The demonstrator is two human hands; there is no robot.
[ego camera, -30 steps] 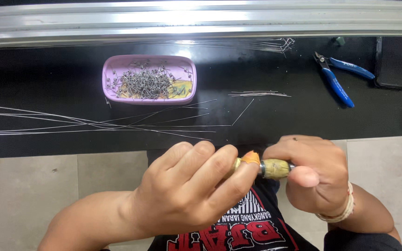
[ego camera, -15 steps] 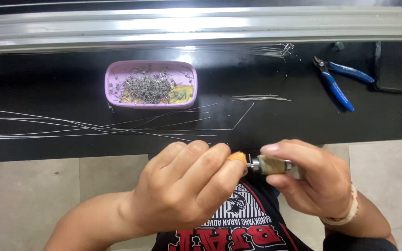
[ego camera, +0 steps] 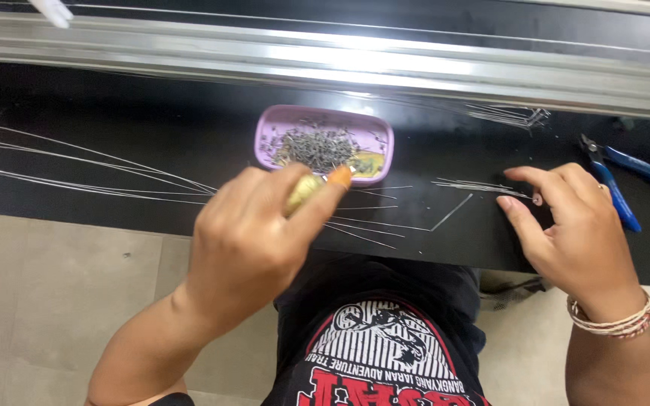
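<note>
Head camera looks steeply down (close) over the black workbench (ego camera: 152, 150).

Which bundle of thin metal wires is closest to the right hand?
The short bundle of wires on the black table, just beside the right hand fingertips. The long wires run off toward the left, and another small bundle lies farther back by the metal rail.

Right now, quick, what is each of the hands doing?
Left hand: closed around a small yellowish tool with an orange tip, near the lilac plastic tray.
Right hand: open, empty, fingertips at the loose thin metal wires.
</note>
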